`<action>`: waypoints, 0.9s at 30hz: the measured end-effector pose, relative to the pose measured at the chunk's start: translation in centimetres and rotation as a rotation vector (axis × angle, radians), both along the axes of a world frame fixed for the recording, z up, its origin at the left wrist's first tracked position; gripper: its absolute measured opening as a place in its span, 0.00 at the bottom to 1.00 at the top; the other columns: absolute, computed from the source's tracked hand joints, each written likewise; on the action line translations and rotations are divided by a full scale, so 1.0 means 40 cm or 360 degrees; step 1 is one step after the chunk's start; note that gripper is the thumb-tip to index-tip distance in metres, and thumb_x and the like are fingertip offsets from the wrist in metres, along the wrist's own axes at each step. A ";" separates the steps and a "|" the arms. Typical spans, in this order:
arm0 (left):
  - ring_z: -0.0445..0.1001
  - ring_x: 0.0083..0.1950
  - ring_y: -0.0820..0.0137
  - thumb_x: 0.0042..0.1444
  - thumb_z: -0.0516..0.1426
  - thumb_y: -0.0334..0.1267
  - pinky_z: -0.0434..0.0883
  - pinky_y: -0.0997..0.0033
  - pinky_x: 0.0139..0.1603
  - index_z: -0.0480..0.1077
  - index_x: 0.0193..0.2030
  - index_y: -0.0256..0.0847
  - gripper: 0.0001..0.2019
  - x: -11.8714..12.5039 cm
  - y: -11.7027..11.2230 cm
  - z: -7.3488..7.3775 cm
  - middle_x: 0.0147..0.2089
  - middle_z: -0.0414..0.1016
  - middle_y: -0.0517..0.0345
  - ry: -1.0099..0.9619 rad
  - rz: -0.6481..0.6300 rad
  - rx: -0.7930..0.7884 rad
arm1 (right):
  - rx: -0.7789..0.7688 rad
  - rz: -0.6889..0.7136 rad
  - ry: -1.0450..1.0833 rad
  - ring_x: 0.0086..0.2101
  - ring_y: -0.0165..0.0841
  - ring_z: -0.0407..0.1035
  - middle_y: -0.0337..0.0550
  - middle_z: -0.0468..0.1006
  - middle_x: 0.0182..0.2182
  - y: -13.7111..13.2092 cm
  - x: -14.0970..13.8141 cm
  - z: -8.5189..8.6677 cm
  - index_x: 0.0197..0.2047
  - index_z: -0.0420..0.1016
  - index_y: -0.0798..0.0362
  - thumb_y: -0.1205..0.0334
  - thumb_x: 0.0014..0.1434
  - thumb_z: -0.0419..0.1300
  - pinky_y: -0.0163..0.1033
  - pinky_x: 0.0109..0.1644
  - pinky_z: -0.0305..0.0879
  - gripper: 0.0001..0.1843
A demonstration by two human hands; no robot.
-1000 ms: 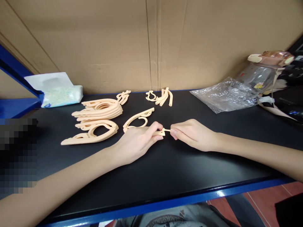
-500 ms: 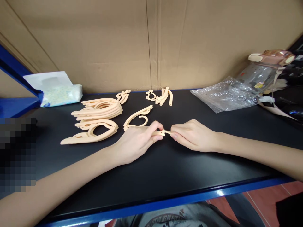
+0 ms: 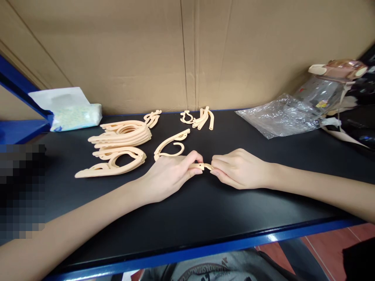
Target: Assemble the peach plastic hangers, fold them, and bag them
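Observation:
A beige folding clothes hanger (image 3: 171, 144) is in my left hand (image 3: 172, 173), its hook and one arm rising beyond the knuckles. Thumb and forefinger pinch the other arm, whose end with a small hole pokes out to the right. My right hand (image 3: 238, 169) is closed on a narrow beige strip (image 3: 208, 166); only its tip shows, right at the hanger arm's end. Whether the two pieces touch or interlock I cannot tell. To the left lies a stack of folded beige hangers (image 3: 123, 136), with another folded hanger (image 3: 129, 167) in front.
At the back are loose curved beige strips (image 3: 205, 118), a small hook piece (image 3: 186, 116) and more small beige pieces (image 3: 152, 117). A tissue pack (image 3: 77, 117) stands back left. A clear plastic bag (image 3: 275, 117) and a drinking bottle (image 3: 318, 91) are at right. Cardboard (image 3: 123, 50) walls the back.
The strip's visible tip now angles downward toward my right hand and shows more. Both hands stay nearly in place; the hanger's raised arm has shifted slightly right.

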State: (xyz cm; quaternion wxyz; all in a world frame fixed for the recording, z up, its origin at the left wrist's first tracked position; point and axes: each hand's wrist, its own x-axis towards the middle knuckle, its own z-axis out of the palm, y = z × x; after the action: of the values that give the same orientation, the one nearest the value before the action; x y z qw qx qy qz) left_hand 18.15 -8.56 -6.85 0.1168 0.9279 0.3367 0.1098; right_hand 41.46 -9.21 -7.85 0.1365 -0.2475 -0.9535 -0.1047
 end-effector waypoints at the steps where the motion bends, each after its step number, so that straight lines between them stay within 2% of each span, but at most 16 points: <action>1: 0.75 0.36 0.69 0.69 0.43 0.46 0.63 0.74 0.33 0.61 0.47 0.45 0.11 0.000 0.000 0.000 0.37 0.75 0.62 -0.0002 -0.0007 0.0000 | 0.0013 0.0007 0.0002 0.19 0.27 0.53 0.39 0.69 0.23 0.000 0.001 -0.001 0.31 0.70 0.57 0.62 0.70 0.38 0.37 0.25 0.45 0.24; 14: 0.76 0.37 0.68 0.69 0.44 0.47 0.63 0.73 0.33 0.60 0.47 0.45 0.11 0.001 0.003 -0.003 0.38 0.76 0.62 -0.0019 -0.0029 -0.0014 | 0.0135 0.0040 -0.0047 0.19 0.27 0.54 0.39 0.69 0.23 -0.001 0.004 -0.003 0.31 0.69 0.57 0.62 0.70 0.38 0.37 0.25 0.45 0.23; 27: 0.74 0.35 0.70 0.69 0.44 0.45 0.61 0.74 0.33 0.62 0.44 0.45 0.11 0.002 0.002 -0.001 0.34 0.73 0.64 -0.0021 -0.0063 -0.0040 | 0.0164 0.0061 -0.0071 0.19 0.27 0.55 0.39 0.69 0.22 -0.001 0.003 -0.003 0.31 0.69 0.56 0.63 0.70 0.39 0.37 0.25 0.46 0.22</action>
State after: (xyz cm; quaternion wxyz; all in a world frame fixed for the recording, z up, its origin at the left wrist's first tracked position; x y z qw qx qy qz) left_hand 18.24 -8.46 -6.87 0.1329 0.9321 0.3188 0.1093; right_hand 41.56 -9.26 -7.98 0.1298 -0.2196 -0.9542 -0.1565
